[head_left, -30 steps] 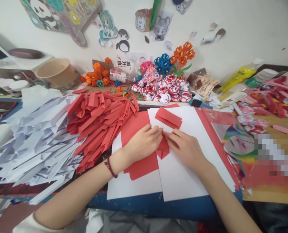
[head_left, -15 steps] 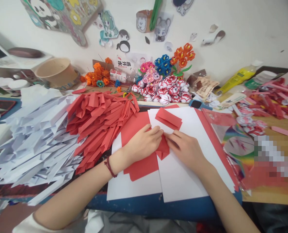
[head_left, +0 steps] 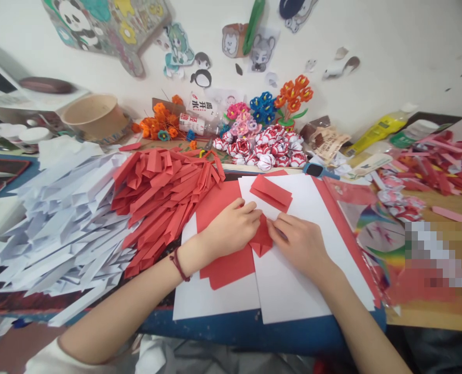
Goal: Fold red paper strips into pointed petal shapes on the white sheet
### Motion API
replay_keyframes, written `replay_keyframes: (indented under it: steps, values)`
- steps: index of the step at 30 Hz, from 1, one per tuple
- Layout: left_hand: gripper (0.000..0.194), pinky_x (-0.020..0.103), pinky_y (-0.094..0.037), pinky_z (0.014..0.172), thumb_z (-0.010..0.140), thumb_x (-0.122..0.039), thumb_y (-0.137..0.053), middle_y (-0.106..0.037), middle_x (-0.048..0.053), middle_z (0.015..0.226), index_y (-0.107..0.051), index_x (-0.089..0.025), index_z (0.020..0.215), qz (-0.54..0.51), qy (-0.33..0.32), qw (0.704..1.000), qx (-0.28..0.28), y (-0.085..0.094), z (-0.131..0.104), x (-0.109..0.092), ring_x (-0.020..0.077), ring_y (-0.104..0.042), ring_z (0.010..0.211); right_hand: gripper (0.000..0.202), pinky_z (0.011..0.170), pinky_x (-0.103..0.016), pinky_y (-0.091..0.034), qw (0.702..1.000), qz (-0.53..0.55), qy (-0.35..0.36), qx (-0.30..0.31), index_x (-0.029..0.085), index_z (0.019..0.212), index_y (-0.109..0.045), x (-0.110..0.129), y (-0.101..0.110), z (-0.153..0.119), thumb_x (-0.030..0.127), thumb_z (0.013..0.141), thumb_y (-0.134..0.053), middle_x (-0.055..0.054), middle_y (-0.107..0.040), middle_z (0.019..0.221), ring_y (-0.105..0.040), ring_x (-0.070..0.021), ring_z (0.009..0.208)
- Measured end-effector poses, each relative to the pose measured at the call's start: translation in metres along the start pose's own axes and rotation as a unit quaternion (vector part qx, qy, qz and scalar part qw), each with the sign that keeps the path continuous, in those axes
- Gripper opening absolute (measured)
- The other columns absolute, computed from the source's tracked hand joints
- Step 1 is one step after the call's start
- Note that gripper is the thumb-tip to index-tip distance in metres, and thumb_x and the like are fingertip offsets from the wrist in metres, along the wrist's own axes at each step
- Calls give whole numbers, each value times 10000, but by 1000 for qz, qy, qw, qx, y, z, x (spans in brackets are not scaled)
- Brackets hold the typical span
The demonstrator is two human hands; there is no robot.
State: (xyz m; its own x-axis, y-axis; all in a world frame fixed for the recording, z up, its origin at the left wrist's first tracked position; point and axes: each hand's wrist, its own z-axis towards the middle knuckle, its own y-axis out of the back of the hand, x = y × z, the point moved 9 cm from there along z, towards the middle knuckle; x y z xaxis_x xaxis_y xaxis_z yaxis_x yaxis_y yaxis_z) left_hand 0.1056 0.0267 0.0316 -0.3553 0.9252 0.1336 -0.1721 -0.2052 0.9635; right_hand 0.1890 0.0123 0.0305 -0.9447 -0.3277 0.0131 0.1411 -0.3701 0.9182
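Between my hands lies a small folded piece of red paper (head_left: pixel 262 243), with a pointed lower end toward me. My left hand (head_left: pixel 233 226) has its fingers curled and closed on the upper left part of the piece. The thumb and fingers of my right hand (head_left: pixel 301 239) pinch at its upper right edge. Much of the piece is hidden under my fingers. Just beyond them rests another folded red paper (head_left: pixel 270 193), on a large white sheet (head_left: pixel 301 296). Under my left hand are flat red sheets (head_left: pixel 229 272).
Piles of folded white strips (head_left: pixel 67 228) and folded red strips (head_left: pixel 164 202) lie to the left. Red-and-white paper flowers (head_left: pixel 266 148) stand along the back, beside a blue watch (head_left: pixel 316 169). At right are a clear printed bag (head_left: pixel 382 234) and a yellow bottle (head_left: pixel 379 132).
My right fingertips have shifted slightly to the right, along the edge of the small red paper. My left hand stays on it. The whole view has moved a little.
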Motion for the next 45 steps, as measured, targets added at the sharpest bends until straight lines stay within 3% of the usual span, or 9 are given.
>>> replay_keyframes:
  steps: [4,14,17,19,21,30,37,42,45]
  values:
    - [217,372,-342,743,933,-173,-440,-623,102,950,-632,-137,840,-5,5,1000,-4,1,-1,1,235,-462,902,371,542,-285,-266,1000,3,1,-2,178,614,-565,1,0,0,253,953,-434,3,-528,580,-470,-109,542]
    - [226,358,-342,754,942,-151,-415,-631,102,1113,-635,-127,990,-38,38,999,-3,2,-4,7,215,-471,904,398,540,-284,-277,999,-6,-1,-33,180,555,-554,0,7,-4,254,936,-466,5,-508,523,-441,-109,506]
    - [243,353,-348,759,943,-149,-407,-616,99,1159,-619,-123,1060,-48,52,998,-3,2,-6,9,213,-477,929,274,578,-278,-322,1000,-3,-9,-26,182,814,-690,-1,7,-4,257,944,-461,-7,-605,665,-514,-114,574]
    - [246,352,-354,768,942,-152,-407,-613,107,1149,-616,-118,1068,-52,58,997,-3,1,-6,9,214,-483,944,276,597,-271,-345,1000,6,-11,-6,205,1096,-676,-1,4,-3,255,953,-445,-10,-643,770,-559,-115,628]
    - [246,351,-363,788,942,-154,-408,-608,118,1131,-612,-115,1072,-57,66,996,-4,0,-7,10,218,-488,974,319,603,-267,-358,1000,14,-11,15,226,1206,-634,-2,-1,-3,259,961,-432,-11,-652,820,-582,-114,660]
    - [248,365,-399,857,947,-147,-402,-594,137,1115,-591,-96,1099,-34,80,996,-11,-3,-6,8,240,-506,1053,327,590,-260,-374,998,22,2,54,229,1217,-634,-2,-10,-3,267,962,-433,-32,-653,916,-614,-122,715]
    - [333,403,-351,1020,963,-144,-386,-498,167,1378,-569,-42,1222,42,57,997,-31,-6,-10,-2,271,-413,1288,339,614,-265,-399,996,40,-10,76,214,1249,-612,-2,-11,-3,243,962,-433,-38,-652,933,-623,-136,758]
    - [375,415,-360,1031,987,-211,-365,-480,172,1401,-543,-56,1278,36,87,995,-22,-8,-10,4,276,-412,1309,346,612,-270,-389,996,44,-16,75,233,1264,-602,-2,-11,-3,250,968,-425,-31,-650,924,-619,-134,762]
    - [359,412,-357,1034,973,-174,-378,-473,188,1400,-556,-41,1256,48,67,997,-14,-5,-8,2,285,-391,1324,342,592,-273,-369,997,25,-23,75,239,1257,-608,-2,-11,-2,265,962,-438,-26,-649,912,-617,-134,759]
